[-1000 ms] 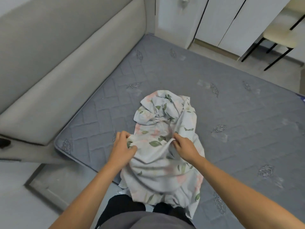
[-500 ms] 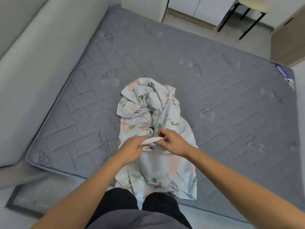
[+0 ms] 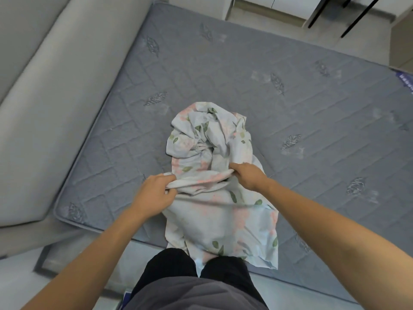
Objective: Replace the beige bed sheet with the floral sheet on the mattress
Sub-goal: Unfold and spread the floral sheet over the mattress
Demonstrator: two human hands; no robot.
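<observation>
Gripping a bunched edge of the floral sheet [image 3: 220, 211], the left hand [image 3: 154, 193] has its fingers curled around the fabric. The sheet lies crumpled on the bare grey mattress [image 3: 312, 121], near its front edge. The right hand [image 3: 247, 175] clenches the same edge, apart from the left.

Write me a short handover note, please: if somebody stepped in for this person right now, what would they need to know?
Left hand: grips a bunched edge of the crumpled pale floral cotton sheet.
Right hand: grips the same edge further along, so the fabric stretches between the two hands.
The sheet lies in a heap near the front edge of the bare grey quilted mattress, one end hanging over towards the person's legs.
Done: no beige sheet is on the mattress or in view.
Left: open the floral sheet out, spread it across the mattress, fit its corners.
</observation>
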